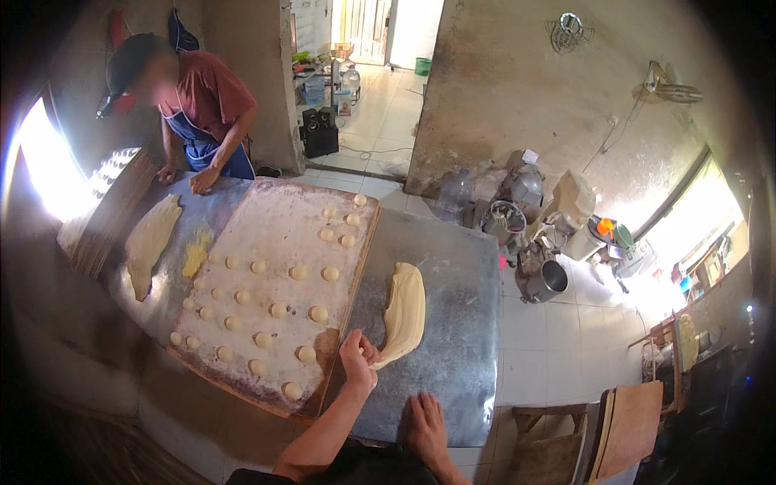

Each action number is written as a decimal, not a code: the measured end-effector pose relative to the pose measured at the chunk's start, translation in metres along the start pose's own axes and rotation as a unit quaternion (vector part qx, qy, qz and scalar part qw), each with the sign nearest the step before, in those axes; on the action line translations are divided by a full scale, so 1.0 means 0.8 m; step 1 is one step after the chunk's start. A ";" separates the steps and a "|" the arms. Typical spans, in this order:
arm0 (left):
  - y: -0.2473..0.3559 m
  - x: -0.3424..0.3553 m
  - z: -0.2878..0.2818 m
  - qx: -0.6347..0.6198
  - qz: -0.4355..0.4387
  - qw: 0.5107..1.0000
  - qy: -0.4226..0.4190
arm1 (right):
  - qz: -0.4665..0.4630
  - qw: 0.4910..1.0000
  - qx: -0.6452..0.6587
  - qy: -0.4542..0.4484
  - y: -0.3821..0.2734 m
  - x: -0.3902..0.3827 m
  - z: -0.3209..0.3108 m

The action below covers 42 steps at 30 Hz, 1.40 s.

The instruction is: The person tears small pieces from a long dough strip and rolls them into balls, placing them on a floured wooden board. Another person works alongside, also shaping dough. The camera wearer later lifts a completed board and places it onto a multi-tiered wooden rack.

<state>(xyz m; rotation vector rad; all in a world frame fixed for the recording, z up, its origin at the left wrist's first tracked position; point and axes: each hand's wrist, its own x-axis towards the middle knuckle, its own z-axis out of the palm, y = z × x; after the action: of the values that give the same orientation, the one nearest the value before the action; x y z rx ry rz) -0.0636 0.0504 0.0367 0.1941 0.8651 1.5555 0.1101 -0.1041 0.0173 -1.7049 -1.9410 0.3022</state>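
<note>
Two hands at a metal counter [453,267]: the left hand [358,356], fingers pinching, grips the dough strip's [404,311] near end; the right hand [424,428] lies flat, fingers together, just below it.

No clear labels, signs or screens; only package-like items: pale bulging sack [575,196] against far wall among metal pots; small white box [529,156] just left, above clear water jug [455,192]; print unreadable.
</note>
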 end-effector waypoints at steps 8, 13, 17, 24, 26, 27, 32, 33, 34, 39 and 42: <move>-0.018 -0.011 0.037 0.124 0.006 0.992 -0.030 | 0.112 0.968 0.169 -0.150 0.087 0.160 0.090; -0.042 -0.003 0.029 0.586 0.404 0.652 -0.259 | 0.456 0.606 0.646 -0.085 0.004 0.126 0.057; -0.037 0.005 0.022 0.671 0.180 0.633 -0.341 | 0.419 0.762 0.476 -0.134 -0.002 0.030 -0.026; -0.050 0.002 -0.011 0.296 0.114 0.916 -0.248 | 0.088 0.980 -0.168 -0.056 0.018 0.046 -0.014; -0.040 -0.011 -0.009 0.317 0.141 0.916 -0.199 | 0.089 0.981 -0.171 -0.010 0.018 0.101 0.010; -0.038 -0.018 -0.009 0.328 0.150 0.916 -0.177 | 0.093 0.980 -0.175 0.012 0.011 0.108 0.020; -0.020 -0.039 -0.030 0.395 0.213 0.875 -0.184 | 0.042 0.993 -0.038 -0.102 0.056 -0.011 -0.004; -0.019 -0.043 -0.029 0.406 0.213 0.869 -0.187 | 0.039 0.994 -0.100 -0.028 0.050 0.030 -0.014; -0.018 -0.055 -0.038 0.425 0.204 0.862 -0.188 | 0.042 0.986 -0.156 0.039 0.032 0.084 -0.023; -0.023 -0.061 -0.036 0.423 0.198 0.867 -0.174 | 0.006 0.996 -0.083 -0.006 0.007 0.063 0.039; -0.013 -0.058 -0.048 0.465 0.269 0.823 -0.185 | 0.059 0.986 -0.138 -0.066 0.055 0.028 -0.005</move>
<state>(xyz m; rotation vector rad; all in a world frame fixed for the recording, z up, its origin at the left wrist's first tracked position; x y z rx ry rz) -0.0684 -0.0079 0.0201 1.5118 1.2532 1.3774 0.1481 -0.0752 0.0044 -2.0301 -2.0580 0.2003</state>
